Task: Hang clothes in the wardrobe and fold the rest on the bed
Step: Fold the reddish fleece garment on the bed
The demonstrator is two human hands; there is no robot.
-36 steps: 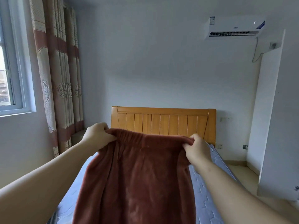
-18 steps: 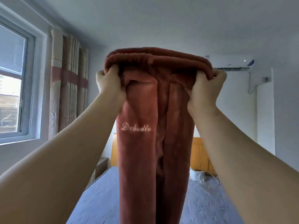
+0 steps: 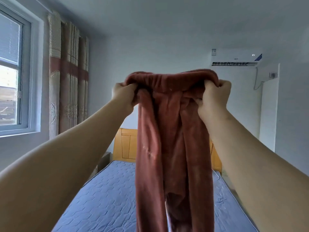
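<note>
The trousers [image 3: 173, 148] hang in the air above the bed [image 3: 103, 198]. They are held up by the waistband, and the legs drop straight toward the mattress and out of the bottom of the view. The left hand [image 3: 124, 96] grips one end of the waistband, fingers curled round bunched cloth. The right hand [image 3: 214, 97] grips the other end the same way, thumb and fingers closed over the fabric. The band sags a little between them.

This looks like the start of work on this one garment. The trousers are neither folded nor hung, only held out at full length, likely to straighten them before they are laid on the bed. No folded pile shows on the part of the mattress in view, though the trousers and arms hide some of it. No hanger shows. A white panel [image 3: 267, 114] stands right of the bed, beyond the headboard [image 3: 125, 144]; whether it is the wardrobe I cannot tell, so what has been hung cannot be judged. Still to do: lower the trousers onto the bed, fold them, then deal with any other clothes, none of which show here
</note>
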